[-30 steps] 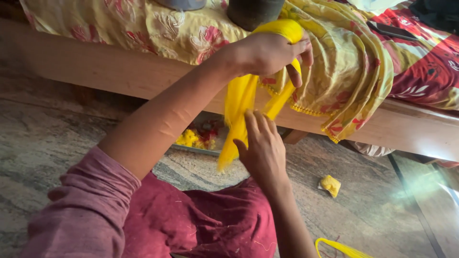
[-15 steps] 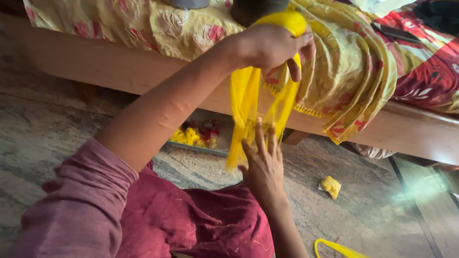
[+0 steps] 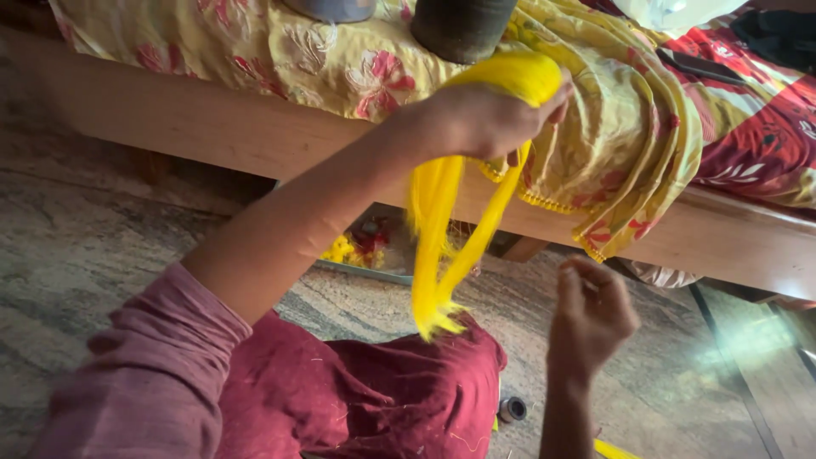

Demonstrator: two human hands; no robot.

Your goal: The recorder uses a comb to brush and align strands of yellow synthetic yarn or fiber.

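The yellow thread bundle (image 3: pixel 442 229) hangs from the left hand (image 3: pixel 484 119), which grips its looped top against the far bed (image 3: pixel 255 127). The right hand (image 3: pixel 591 314), loosely curled and empty, sits lower right, apart from the strands.

yellow thread bundle (image 3: pixel 442 229): silky, glossy fibre | bed frame (image 3: pixel 212 140): smooth matt wood | floor (image 3: pixel 76 246): polished veined stone

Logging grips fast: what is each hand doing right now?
Left hand: closed around the yellow thread bundle.
Right hand: loosely curled, holding nothing visible.
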